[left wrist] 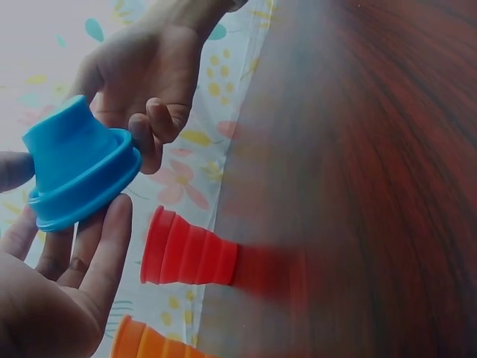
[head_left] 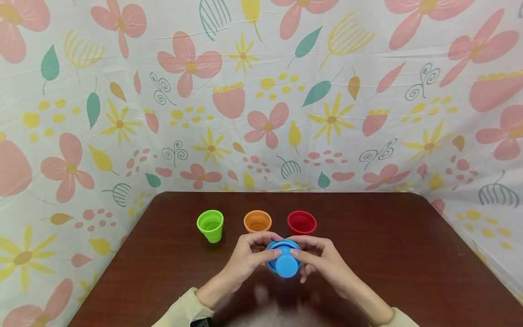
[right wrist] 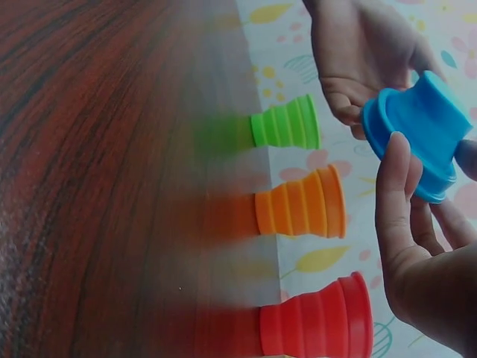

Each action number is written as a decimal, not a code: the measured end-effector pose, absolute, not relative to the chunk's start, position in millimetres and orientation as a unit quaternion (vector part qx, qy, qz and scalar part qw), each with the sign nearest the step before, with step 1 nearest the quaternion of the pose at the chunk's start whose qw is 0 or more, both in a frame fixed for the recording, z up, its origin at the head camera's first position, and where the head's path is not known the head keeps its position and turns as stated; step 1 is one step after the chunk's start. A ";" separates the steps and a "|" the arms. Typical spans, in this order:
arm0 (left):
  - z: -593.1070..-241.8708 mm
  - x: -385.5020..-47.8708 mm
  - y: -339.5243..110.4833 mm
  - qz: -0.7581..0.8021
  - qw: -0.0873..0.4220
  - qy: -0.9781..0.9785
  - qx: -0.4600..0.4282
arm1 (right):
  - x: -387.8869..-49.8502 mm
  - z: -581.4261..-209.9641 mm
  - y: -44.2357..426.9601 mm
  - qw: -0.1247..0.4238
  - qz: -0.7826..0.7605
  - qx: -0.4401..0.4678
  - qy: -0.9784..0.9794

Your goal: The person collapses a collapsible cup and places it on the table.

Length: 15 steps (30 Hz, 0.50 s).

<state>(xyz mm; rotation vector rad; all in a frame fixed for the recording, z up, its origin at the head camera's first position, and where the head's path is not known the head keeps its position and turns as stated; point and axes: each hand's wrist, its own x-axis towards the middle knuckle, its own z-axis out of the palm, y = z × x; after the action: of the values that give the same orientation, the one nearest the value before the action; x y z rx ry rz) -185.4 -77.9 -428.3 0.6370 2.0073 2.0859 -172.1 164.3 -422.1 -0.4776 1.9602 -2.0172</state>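
A blue collapsible silicone cup (head_left: pixel 287 265), partly folded, is held above the table between both hands, its round base facing the head camera. My left hand (head_left: pixel 244 261) grips it from the left, thumb on the cup's side and fingers around the rim. From the other side my right hand (head_left: pixel 327 260) holds it the same way, its thumb close to the left one. In the left wrist view the blue cup (left wrist: pixel 82 168) shows a wide double rim and a narrower base part. The right wrist view shows fingers under the rim of the blue cup (right wrist: pixel 417 134).
Behind the hands, a green cup (head_left: pixel 211 225), an orange cup (head_left: pixel 258 221) and a red cup (head_left: pixel 302 222) stand upright in a row on the dark brown table (head_left: pixel 388 254). A flower-patterned cloth (head_left: pixel 261 91) hangs behind the table and along its sides.
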 end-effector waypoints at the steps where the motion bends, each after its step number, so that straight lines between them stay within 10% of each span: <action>1: -428.2 -185.3 -77.9 0.700 0.085 0.675 0.218 | -172.2 -422.1 164.2 0.143 -0.699 -0.166 0.680; 15: -430.0 -185.3 -77.4 0.709 0.087 0.658 0.238 | -173.0 -422.8 162.9 0.135 -0.687 -0.176 0.692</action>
<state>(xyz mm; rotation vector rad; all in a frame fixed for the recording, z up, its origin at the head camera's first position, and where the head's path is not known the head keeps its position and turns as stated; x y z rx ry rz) -185.3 -77.4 -430.0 0.7098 1.9611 2.1110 -173.0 162.9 -422.8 -0.5113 2.0043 -1.9913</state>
